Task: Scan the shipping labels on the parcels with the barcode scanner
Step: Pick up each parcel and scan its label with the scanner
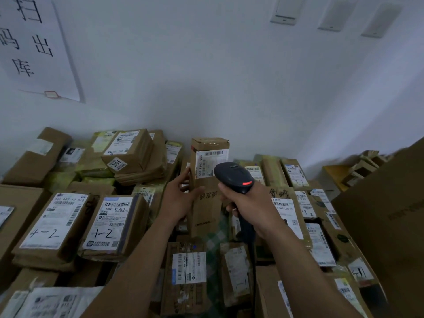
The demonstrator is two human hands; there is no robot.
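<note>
A tall narrow cardboard parcel (207,203) stands upright in the middle of the pile. My left hand (177,198) grips its left edge, thumb on the front face. A white shipping label (210,162) with a barcode covers its upper front. My right hand (246,203) holds a black barcode scanner (234,176) by the handle. The scanner's head is just in front of the label's lower right part, and a red light glows on its top. The scanner's cable hangs down below my right wrist.
Many labelled cardboard parcels (107,226) lie packed on all sides, some stacked at the back left (128,150). A large brown box (390,214) rises at the right. The white wall behind carries a paper sign (34,42) with handwritten characters.
</note>
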